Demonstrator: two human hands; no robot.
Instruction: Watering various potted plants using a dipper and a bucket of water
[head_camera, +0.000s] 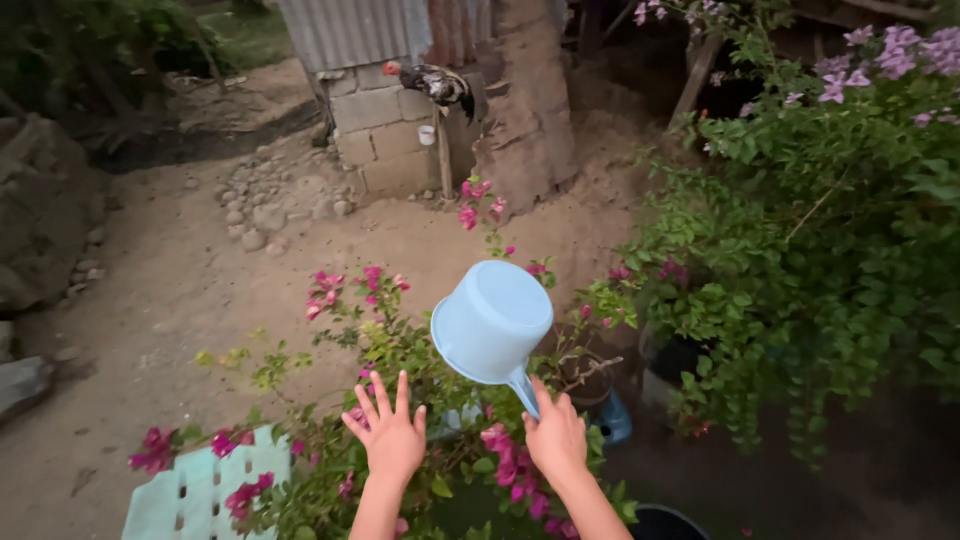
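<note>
Head camera view, looking down over a garden yard of packed dirt. The right hand (556, 438) holds a pale blue plastic dipper (492, 322) by its short handle, fingers clamped around it, and the dipper is tipped forward and away above a bougainvillea bush (400, 350) with bright pink flowers. The inside of the dipper is turned from view, so whether it holds water cannot be told. The left hand (391, 433) hovers empty just beside the right, palm down, fingers spread apart over the leaves. A dark pot (590, 385) sits below the dipper among the stems, and a light green plastic chair (205, 490) stands at the lower left, touched by flowering branches. To the right, a large green shrub with lilac blooms (830, 220) fills the frame. Farther back, a rooster (438, 84) perches by a grey block wall (385, 125). The grip is on the handle's end only, so the dipper could twist or slip; the thorny stems could also scratch the open left hand.
</note>
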